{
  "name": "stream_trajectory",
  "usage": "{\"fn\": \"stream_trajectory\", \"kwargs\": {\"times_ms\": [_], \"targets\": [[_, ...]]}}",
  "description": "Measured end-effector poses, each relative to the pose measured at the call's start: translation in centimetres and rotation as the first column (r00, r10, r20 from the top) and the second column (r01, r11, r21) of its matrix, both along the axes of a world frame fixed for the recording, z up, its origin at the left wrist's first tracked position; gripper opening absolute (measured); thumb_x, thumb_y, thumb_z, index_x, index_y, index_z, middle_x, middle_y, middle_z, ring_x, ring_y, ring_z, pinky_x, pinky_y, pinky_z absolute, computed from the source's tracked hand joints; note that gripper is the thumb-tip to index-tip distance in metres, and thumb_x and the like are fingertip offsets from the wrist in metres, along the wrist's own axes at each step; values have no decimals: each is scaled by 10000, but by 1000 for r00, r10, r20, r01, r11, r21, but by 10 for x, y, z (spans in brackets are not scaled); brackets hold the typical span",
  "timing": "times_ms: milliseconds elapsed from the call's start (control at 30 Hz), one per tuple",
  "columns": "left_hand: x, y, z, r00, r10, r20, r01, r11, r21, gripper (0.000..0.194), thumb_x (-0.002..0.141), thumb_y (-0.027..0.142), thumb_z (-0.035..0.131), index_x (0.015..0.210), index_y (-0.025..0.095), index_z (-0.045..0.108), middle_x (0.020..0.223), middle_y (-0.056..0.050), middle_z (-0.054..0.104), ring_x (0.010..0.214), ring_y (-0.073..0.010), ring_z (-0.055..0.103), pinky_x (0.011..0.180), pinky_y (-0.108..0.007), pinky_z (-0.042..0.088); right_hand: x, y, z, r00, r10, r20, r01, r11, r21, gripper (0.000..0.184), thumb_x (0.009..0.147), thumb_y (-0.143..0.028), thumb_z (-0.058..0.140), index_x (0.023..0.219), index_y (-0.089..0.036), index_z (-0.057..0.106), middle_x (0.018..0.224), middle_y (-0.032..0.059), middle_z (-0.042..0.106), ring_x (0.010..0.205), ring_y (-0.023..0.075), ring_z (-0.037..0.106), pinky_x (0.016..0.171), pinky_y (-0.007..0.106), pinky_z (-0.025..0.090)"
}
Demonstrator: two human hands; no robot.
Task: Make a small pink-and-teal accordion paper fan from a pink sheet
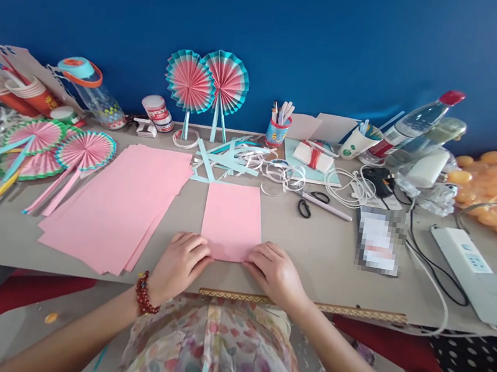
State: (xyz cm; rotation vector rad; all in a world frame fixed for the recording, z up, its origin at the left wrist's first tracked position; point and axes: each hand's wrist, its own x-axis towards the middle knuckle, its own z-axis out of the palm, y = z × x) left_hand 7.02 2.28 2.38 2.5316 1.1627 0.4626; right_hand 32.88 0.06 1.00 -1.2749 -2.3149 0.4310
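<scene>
You have the blue wall [274,20] running along the far side of your counter [305,245], whose near edge lies just in front of your body. The stack of pink paper [117,209], its sheets unevenly fanned, spreads to your left, its lower corners near that front edge. Your single pink sheet [233,221] lies right of the stack, before your middle, with a gap between the two that widens toward you. A tangle of pale blue paper strips [229,159] crowds just beyond the sheet's far edge, so your room is tight there. Your left grip [184,261] is pinched on the sheet's near left corner and your right grip [276,273] on its near right corner. A broader stretch of counter gives you room between the sheet and the pixelated item [379,241] on the right. The patterned strip [355,312] follows the counter's front edge, passing beneath your right forearm, and the scissors [327,207] rest beyond your right grip, apart from the sheet
</scene>
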Motion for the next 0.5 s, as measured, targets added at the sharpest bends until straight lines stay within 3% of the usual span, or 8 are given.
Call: {"fn": "stream_trajectory", "kwargs": {"times_ms": [167,300,500], "targets": [[-1,2,1,1000,-8,-23,9,1000,12,166,1006,233,462,875,191,554,877,-20,613,858,-192,547,833,-372,407,5,-1,6,994,78,74,-77,997,-16,236,932,-391,617,1021,-172,634,1003,91,671,929,240,569,821,372,465],[-5,8,0,998,-58,-14,58,998,0,163,1007,268,469,890,192,554,902,-25,611,868,-192,548,839,-372,408,13,0,4,993,99,66,-100,995,15,190,973,-292,547,1096,-167,621,1069,98,671,968,231,580,860,371,484],[-16,15,0,978,-208,-36,207,978,-25,225,943,419,583,925,196,554,963,-44,598,924,-215,543,849,-377,432,17,6,3,989,145,18,-146,984,100,166,999,-234,496,971,-200,656,1009,62,702,921,185,622,856,332,509]]}}
